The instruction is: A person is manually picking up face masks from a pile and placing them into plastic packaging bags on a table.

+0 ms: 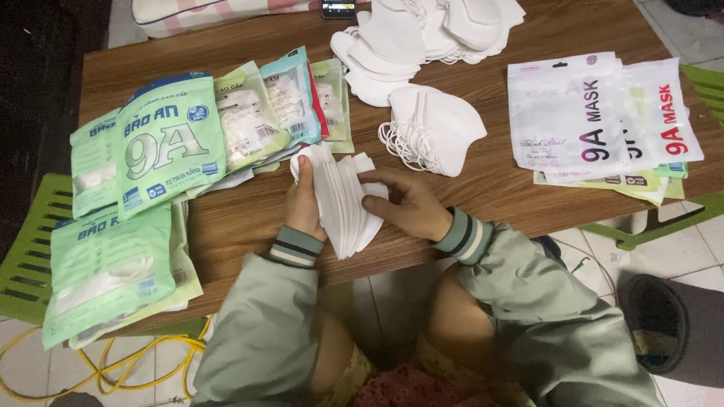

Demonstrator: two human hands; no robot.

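Observation:
A stack of several white face masks [343, 203] stands on edge over the near rim of the brown wooden table [249, 218]. My left hand [305, 205] grips the stack's left side. My right hand [403, 202] presses on its right side, fingers curled over the top mask. Both sleeves are pale green with striped cuffs. Beyond my hands lies a small pile of white masks [430, 128] with ear loops, and a bigger heap of white masks [422, 34] sits at the table's far edge.
Green and teal filled mask packets [162, 143] spread over the table's left side, some overhanging its edge. White empty pouches [596, 113] are stacked at the right. A phone [338, 8] lies at the far edge. Green plastic stools [34, 249] and yellow cable [121, 365] sit beside the table.

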